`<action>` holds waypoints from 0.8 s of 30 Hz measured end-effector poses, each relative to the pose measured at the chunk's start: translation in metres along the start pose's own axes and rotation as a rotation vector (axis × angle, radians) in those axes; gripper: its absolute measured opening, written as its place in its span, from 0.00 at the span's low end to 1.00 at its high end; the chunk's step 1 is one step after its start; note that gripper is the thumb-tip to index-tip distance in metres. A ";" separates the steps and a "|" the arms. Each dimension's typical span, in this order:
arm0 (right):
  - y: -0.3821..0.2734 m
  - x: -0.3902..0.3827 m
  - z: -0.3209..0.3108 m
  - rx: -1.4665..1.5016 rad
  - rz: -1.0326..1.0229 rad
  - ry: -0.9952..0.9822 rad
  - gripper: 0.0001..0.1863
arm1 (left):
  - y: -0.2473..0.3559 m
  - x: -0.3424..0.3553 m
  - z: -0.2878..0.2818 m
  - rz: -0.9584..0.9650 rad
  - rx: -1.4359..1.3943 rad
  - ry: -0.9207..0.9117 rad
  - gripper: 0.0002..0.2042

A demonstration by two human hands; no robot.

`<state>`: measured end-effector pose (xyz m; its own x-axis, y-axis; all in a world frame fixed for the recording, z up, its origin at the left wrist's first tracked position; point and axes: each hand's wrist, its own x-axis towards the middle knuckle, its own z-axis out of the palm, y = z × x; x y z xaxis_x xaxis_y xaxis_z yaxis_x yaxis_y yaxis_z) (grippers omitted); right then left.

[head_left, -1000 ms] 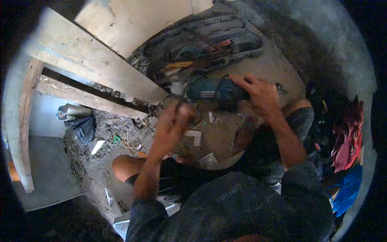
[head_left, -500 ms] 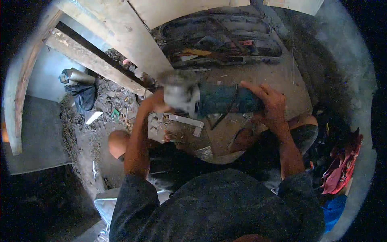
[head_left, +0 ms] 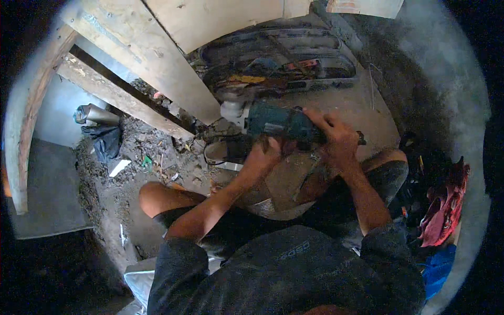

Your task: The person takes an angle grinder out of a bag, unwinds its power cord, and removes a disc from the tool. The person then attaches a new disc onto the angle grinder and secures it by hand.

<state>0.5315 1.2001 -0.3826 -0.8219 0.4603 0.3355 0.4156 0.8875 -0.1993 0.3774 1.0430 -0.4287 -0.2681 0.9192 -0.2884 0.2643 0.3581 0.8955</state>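
In front of my lap, a teal angle grinder (head_left: 273, 122) with a light grey head lies across both hands, its head pointing left. My right hand (head_left: 336, 137) wraps round its rear end. Beneath the middle of the body is my left hand (head_left: 269, 152), its fingers curled against the near side and partly blurred. Just below the grinder's head shows a dark rounded thing with a pale rim (head_left: 216, 152); its kind is unclear. A white strip (head_left: 229, 166) lies on the floor beside it.
Beyond the grinder lies an open dark tool case (head_left: 336, 65) holding several tools. Wooden boards (head_left: 173, 79) slant in from the upper left. Debris and a black plastic bag (head_left: 106, 140) lie on the left; red cloth (head_left: 446, 210) and blue cloth (head_left: 439, 270) on the right.
My left hand has moved from the grinder's head back to the middle of its body. The grinder has shifted and tilted, its head slightly higher. My right hand keeps hold of the rear.
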 end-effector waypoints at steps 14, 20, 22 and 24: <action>-0.037 0.002 0.050 0.597 -0.034 -0.023 0.46 | 0.002 -0.015 -0.045 -0.015 -0.912 0.453 0.26; -0.060 0.014 0.055 1.079 0.072 -0.147 0.45 | 0.014 -0.019 -0.061 0.283 -0.459 0.573 0.27; -0.066 0.017 0.057 0.943 0.006 -0.045 0.42 | 0.022 -0.021 -0.064 0.326 -0.397 0.553 0.26; -0.037 0.000 0.099 1.065 0.096 -0.030 0.37 | 0.039 -0.020 -0.062 0.374 -0.187 0.453 0.25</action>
<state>0.4778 1.1651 -0.4660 -0.8190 0.5136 0.2558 -0.0630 0.3626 -0.9298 0.3362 1.0283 -0.3667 -0.5667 0.8012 0.1924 0.2607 -0.0472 0.9643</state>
